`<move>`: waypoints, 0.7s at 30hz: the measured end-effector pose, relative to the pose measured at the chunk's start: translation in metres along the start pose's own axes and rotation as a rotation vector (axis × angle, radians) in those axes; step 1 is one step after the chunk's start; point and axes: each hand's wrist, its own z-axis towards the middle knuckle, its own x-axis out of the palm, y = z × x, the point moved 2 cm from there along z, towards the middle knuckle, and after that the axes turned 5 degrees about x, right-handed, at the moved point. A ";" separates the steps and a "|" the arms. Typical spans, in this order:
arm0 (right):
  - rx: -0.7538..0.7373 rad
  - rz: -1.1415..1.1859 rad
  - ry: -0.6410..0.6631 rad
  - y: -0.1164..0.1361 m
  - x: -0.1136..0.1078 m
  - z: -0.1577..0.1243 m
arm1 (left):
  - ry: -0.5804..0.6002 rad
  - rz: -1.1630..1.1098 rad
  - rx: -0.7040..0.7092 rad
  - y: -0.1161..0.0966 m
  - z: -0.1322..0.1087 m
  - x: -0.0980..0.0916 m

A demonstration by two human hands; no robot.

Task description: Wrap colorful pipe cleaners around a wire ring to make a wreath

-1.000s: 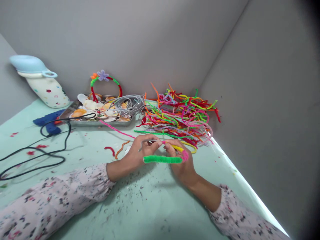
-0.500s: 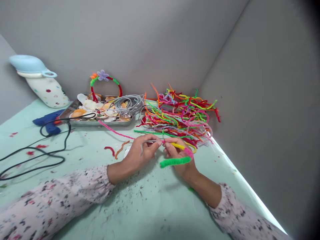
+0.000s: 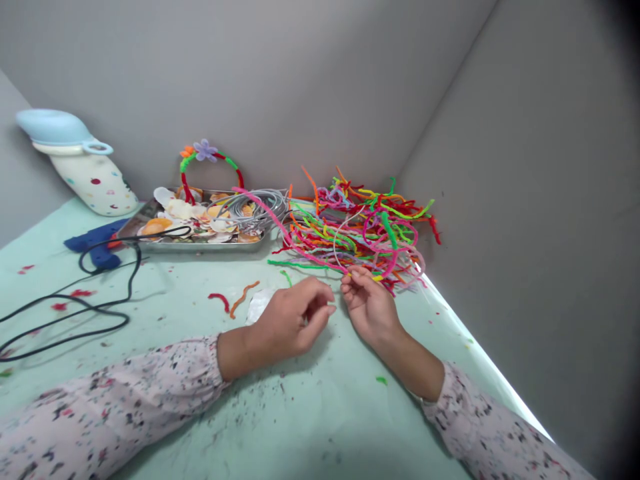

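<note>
My right hand (image 3: pixel 371 310) pinches a grey wire wrapped in coils of pipe cleaner, where the pink meets the yellow part. Its green-wrapped end (image 3: pixel 389 230) rises above the hand, and the bare wire (image 3: pixel 336 241) curves up on the other side. From the same pinch a long pink pipe cleaner (image 3: pixel 285 233) stretches up and left over the tray. Nothing is in my left hand (image 3: pixel 293 317), which hovers just left of the right one with thumb and fingers apart. Behind both hands lies a heap of coloured pipe cleaners (image 3: pixel 330 233).
A metal tray (image 3: pixel 210 247) holds shells, a grey wire coil (image 3: pixel 270 203) and a pipe-cleaner hoop with flowers (image 3: pixel 205 150). Left stand a bottle (image 3: pixel 95 180), a blue glue gun (image 3: pixel 100 247) and its black cord (image 3: pixel 65 300). Red and orange scraps (image 3: pixel 243 300) lie nearby.
My left hand has let go of the work and moved slightly down, its fingers parting. In my right hand the wire has turned, so the green end and the pink pipe cleaner now point upward.
</note>
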 end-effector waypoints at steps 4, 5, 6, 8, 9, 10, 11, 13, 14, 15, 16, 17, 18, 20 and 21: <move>0.038 -0.016 0.051 0.001 0.002 -0.003 | 0.147 0.129 -0.022 0.007 0.004 0.002; 0.035 -0.041 0.070 0.001 0.002 -0.004 | 0.113 0.145 -0.053 0.009 0.005 0.002; 0.031 -0.070 0.088 0.000 0.003 -0.004 | 0.068 0.164 -0.087 0.012 0.006 0.001; 0.032 -0.112 0.118 -0.001 0.003 -0.006 | -0.025 0.212 -0.156 0.016 0.007 -0.001; 0.042 -0.120 0.131 -0.002 0.003 -0.007 | -0.067 0.232 -0.173 0.017 0.007 -0.003; 0.058 -0.119 0.139 -0.004 0.002 -0.007 | -0.109 0.246 -0.171 0.018 0.008 -0.004; 0.078 -0.112 0.146 -0.005 0.002 -0.007 | -0.149 0.254 -0.148 0.017 0.008 -0.006; 0.116 -0.101 0.160 -0.007 0.001 -0.007 | -0.209 0.258 -0.068 0.015 0.009 -0.008; 0.130 -0.100 0.165 -0.007 0.001 -0.007 | -0.226 0.260 -0.028 0.014 0.009 -0.009; 0.141 -0.104 0.168 -0.008 0.001 -0.007 | -0.226 0.263 0.003 0.013 0.010 -0.010; 0.147 -0.113 0.171 -0.008 0.001 -0.007 | -0.213 0.264 0.024 0.013 0.010 -0.010; 0.148 -0.124 0.171 -0.008 0.001 -0.008 | -0.193 0.263 0.039 0.013 0.011 -0.010; 0.148 -0.137 0.169 -0.007 0.002 -0.009 | -0.177 0.262 0.050 0.014 0.011 -0.009; 0.141 -0.169 0.172 -0.007 0.003 -0.010 | -0.149 0.266 0.062 0.017 0.011 -0.008; 0.134 -0.188 0.181 -0.007 0.004 -0.011 | -0.139 0.272 0.065 0.019 0.010 -0.008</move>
